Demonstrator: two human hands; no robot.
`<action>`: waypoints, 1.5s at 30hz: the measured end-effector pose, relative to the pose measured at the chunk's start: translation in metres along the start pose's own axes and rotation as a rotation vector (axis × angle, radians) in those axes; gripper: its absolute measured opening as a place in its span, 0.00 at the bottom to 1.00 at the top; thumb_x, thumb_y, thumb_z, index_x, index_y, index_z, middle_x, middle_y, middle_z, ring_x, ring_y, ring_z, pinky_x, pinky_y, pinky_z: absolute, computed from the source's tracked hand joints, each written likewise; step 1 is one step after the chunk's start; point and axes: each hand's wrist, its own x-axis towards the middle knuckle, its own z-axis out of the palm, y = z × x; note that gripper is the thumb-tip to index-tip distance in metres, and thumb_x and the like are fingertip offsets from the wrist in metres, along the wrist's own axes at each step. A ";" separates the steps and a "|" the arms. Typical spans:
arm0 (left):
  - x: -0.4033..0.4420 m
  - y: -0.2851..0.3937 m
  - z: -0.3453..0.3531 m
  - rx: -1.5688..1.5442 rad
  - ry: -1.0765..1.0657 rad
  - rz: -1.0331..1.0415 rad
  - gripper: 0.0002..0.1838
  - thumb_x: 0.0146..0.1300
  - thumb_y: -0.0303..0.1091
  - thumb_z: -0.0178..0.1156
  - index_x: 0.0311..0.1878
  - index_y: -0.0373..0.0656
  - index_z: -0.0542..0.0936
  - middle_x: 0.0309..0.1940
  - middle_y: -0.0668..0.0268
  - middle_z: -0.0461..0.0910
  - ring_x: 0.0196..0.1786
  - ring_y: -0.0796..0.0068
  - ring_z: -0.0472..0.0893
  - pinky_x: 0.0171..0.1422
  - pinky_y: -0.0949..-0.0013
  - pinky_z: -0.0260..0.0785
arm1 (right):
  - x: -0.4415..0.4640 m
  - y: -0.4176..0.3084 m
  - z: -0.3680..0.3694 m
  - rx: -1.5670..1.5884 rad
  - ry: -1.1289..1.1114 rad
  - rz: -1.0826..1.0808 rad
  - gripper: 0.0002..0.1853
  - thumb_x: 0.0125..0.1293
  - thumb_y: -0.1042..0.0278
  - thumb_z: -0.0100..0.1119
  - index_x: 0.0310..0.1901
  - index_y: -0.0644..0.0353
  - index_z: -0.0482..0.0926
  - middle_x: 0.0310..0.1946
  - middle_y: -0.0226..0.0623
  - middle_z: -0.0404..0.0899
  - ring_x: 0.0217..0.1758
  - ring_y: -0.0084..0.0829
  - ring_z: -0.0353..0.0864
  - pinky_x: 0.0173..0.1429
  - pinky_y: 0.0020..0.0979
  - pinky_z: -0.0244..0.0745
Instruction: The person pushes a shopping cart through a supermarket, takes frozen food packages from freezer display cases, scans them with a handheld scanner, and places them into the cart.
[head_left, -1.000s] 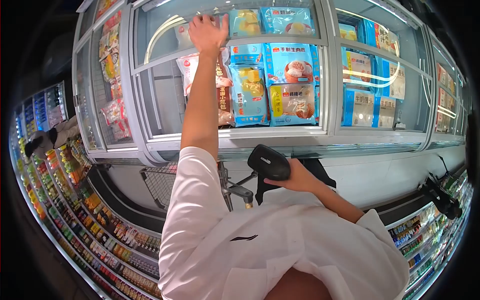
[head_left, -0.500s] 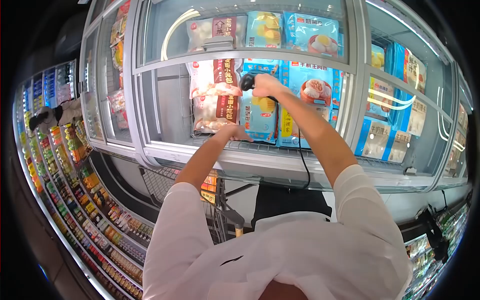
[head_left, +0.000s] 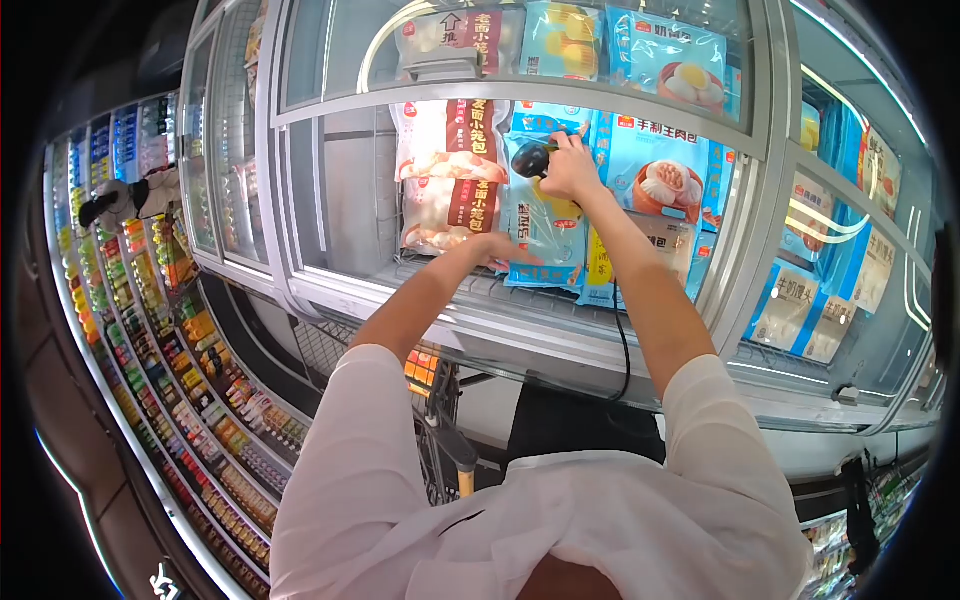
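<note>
My right hand point(head_left: 574, 170) is closed on a black corded handheld scanner point(head_left: 531, 160), held over the upper part of a blue bag point(head_left: 540, 222) with yellow food pictured on it. The scanner's black cable hangs below my forearm. At the bag's lower left, my left hand point(head_left: 492, 249) has its fingers stretched out against the plastic; they are slightly blurred. To the left are red-and-white bags of buns point(head_left: 452, 215), one above the other. Another blue bag point(head_left: 668, 175), picturing filled buns, stands to the right, partly behind my right forearm.
The freezer's glass doors have metal frames point(head_left: 520, 90), and its front ledge point(head_left: 400, 320) runs below my arms. More bags point(head_left: 790, 310) stand behind glass at right. A shopping cart point(head_left: 458, 450) is by my left side. Packed shelves point(head_left: 190, 400) line the far left.
My head view has shifted a little. The right hand and scanner have moved right, from the edge of the red-and-white bags to over the blue bag. My left hand has moved slightly right.
</note>
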 end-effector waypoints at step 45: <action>-0.477 -0.187 0.212 -1.624 0.483 1.302 0.31 0.72 0.57 0.51 0.62 0.37 0.71 0.47 0.61 0.82 0.46 0.72 0.84 0.50 0.69 0.79 | -0.360 -0.252 -0.298 1.376 0.083 0.093 0.31 0.55 0.79 0.69 0.61 0.60 0.71 0.53 0.38 0.78 0.55 0.34 0.80 0.59 0.36 0.77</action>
